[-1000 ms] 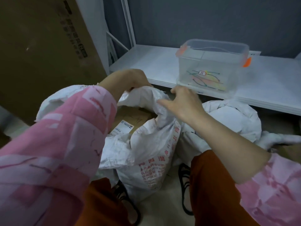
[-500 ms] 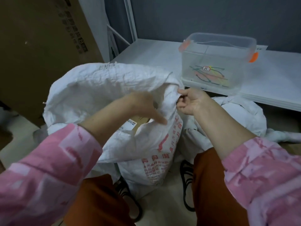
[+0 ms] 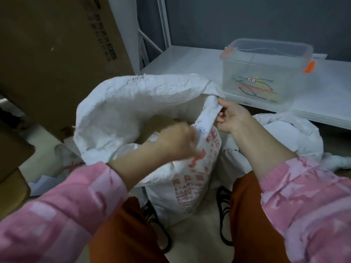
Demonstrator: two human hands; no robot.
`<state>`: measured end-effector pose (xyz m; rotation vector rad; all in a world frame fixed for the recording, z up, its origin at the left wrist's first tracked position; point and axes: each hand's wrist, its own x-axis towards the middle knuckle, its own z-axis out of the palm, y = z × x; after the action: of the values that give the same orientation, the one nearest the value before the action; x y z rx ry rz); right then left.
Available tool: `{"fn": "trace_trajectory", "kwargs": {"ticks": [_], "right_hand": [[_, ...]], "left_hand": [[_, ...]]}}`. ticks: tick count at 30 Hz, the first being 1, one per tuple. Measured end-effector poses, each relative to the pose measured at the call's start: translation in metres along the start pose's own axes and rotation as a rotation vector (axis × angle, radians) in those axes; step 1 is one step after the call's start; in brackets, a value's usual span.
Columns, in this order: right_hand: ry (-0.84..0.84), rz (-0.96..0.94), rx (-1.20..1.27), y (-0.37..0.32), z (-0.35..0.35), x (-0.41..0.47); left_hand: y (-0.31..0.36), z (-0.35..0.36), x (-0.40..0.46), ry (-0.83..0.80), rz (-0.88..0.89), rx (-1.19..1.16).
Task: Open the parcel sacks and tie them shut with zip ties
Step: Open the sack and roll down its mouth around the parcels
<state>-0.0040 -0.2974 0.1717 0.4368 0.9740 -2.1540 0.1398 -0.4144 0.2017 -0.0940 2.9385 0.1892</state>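
Sack (image 3: pixel 133 111) mouth pulled wider, right hand (image 3: pixel 232 118) fingers pinching its rim, left hand (image 3: pixel 176 141) blurred, grip unclear

White shelf (image 3: pixel 190 59) w/ clear tub (image 3: pixel 266 73); floor (image 3: pixel 43 141) w/ sacks (image 3: pixel 190 186), cardboard boxes (image 3: pixel 57 54).

Stood at the upper left, leaning: a big brown cardboard box (image 3: pixel 57 59) with dark print down one side. Lay along the right under a grey wall (image 3: pixel 247 18): a low white shelf (image 3: pixel 186 61), white frame posts (image 3: pixel 165 21) rising at its left end. Spread below: pale floor (image 3: pixel 197 242), with a black shoe (image 3: pixel 224 215) by each orange trouser leg (image 3: pixel 247 221).
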Motion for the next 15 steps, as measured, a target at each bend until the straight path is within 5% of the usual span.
{"fn": "trace_trajectory", "kwargs": {"ticks": [2, 4, 10, 15], "right_hand": [[-0.019, -0.017, -0.066, -0.001, -0.006, -0.001], [-0.031, -0.032, -0.136, 0.0, -0.013, -0.002], [-0.128, 0.024, -0.36, -0.005, -0.048, -0.003], [-0.136, 0.121, -0.429, -0.02, -0.074, -0.007]], "left_hand": [[-0.008, -0.023, 0.013, 0.415, -0.074, 0.087], [-0.024, -0.036, 0.029, 0.582, -0.107, 0.111], [-0.056, -0.043, 0.065, 0.336, -0.033, -0.168], [-0.076, -0.081, 0.062, -0.305, -0.204, -0.711]]}}
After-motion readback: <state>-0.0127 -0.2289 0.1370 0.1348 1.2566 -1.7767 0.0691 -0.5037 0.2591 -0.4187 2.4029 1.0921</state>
